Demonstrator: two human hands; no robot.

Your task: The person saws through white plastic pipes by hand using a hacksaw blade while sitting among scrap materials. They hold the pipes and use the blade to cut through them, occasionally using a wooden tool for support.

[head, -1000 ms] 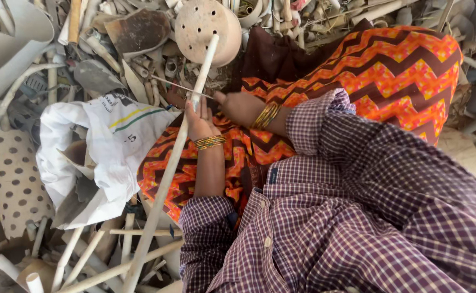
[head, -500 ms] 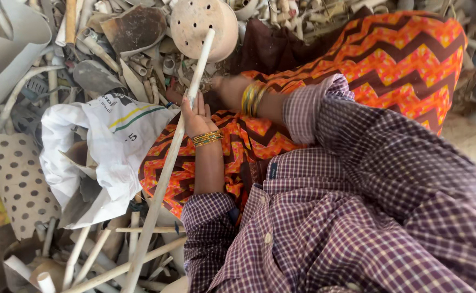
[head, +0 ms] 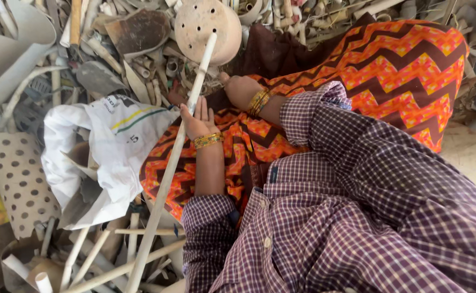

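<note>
**Sorting through the scrap heap — right hand pulls off the pipe**

Sprawling all round is the scrap pile (head: 140, 59) of cut tubes and broken plastic, with the orange zigzag cloth (head: 401, 70) across the lap. Next, the white sack (head: 113, 146), sitting open just left of the knees. Now the long pale pipe (head: 167, 179) — it runs from the round perforated disc (head: 205, 24) down past the sack. The left hand (head: 199, 120) rests against it, fingers straight and together, not clamped. The right hand (head: 241, 89) has slid away since a second ago, and is now curled loosely on the cloth, holding nothing I can see. So the pipe has lost one hand.
</note>
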